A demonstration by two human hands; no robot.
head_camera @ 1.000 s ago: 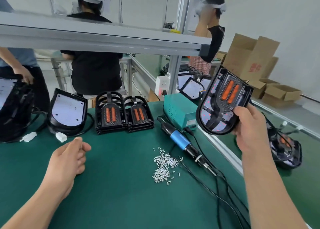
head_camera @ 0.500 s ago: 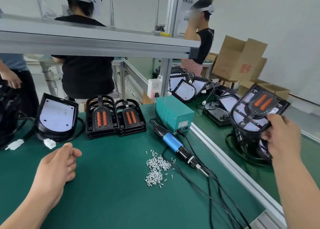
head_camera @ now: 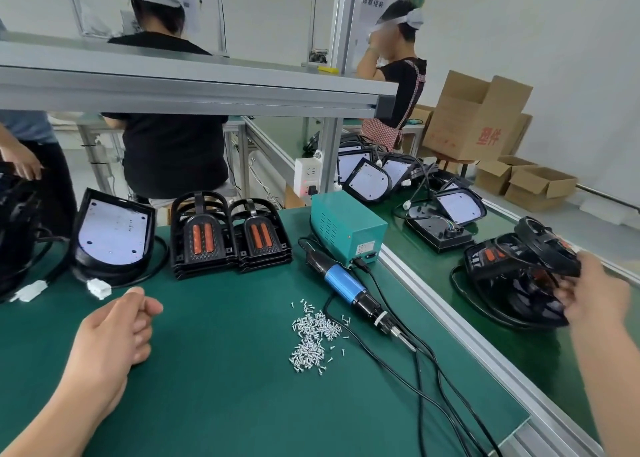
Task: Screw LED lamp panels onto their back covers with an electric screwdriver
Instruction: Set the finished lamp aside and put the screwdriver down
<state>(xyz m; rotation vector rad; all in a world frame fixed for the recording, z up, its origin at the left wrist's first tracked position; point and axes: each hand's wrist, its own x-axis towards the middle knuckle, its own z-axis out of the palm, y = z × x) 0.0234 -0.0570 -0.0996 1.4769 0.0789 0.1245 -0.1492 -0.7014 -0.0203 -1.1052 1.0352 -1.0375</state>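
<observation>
My right hand (head_camera: 594, 295) grips a black assembled lamp (head_camera: 543, 248) at its edge, low over a pile of finished lamps (head_camera: 512, 294) on the right-hand belt. My left hand (head_camera: 114, 328) rests on the green mat, fingers loosely curled, holding nothing. The blue electric screwdriver (head_camera: 349, 287) lies on the mat beside a heap of small silver screws (head_camera: 313, 335). Two stacks of black back covers with orange strips (head_camera: 204, 238) (head_camera: 261, 236) stand at the back. A white LED panel in a black shell (head_camera: 112, 231) leans at the back left.
A teal power box (head_camera: 346, 229) sits behind the screwdriver, its black cables (head_camera: 433, 380) trailing toward me. More lamp panels (head_camera: 457, 207) lie on the right belt. An aluminium shelf beam (head_camera: 194, 89) runs overhead. Other workers stand behind; cardboard boxes (head_camera: 478, 117) at far right.
My right hand carried the lamp from in front of me out to the right and down onto the pile on the belt. My left hand stayed put on the mat.
</observation>
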